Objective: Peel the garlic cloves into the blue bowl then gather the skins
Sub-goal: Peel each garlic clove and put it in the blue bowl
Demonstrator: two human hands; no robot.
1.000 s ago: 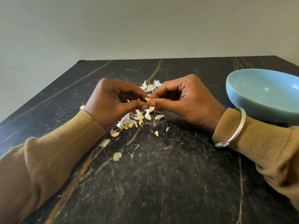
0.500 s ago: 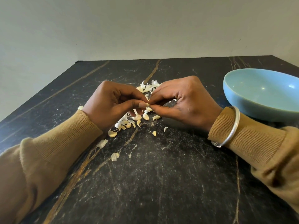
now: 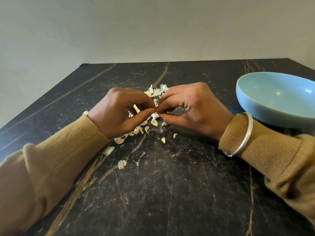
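Note:
My left hand (image 3: 119,114) and my right hand (image 3: 192,109) meet fingertip to fingertip over the middle of the black marble table (image 3: 170,193). Both pinch one small garlic clove (image 3: 136,109), which is mostly hidden by the fingers. Under and behind the hands lies a heap of pale cloves and papery white skins (image 3: 156,91). More bits lie nearer me: a clove (image 3: 154,122), a skin piece (image 3: 108,150) and another skin piece (image 3: 122,164). The blue bowl (image 3: 252,106) stands at the right, beside my right wrist; its visible inside looks empty.
A silver bangle (image 3: 245,135) sits on my right wrist over the tan sleeve. The table's far edge meets a plain pale wall (image 3: 153,31). The table's left edge runs diagonally past my left forearm.
Both hands have shifted slightly and the fingertips have closed tighter together on the clove. The bowl and the scattered skins stay where they were.

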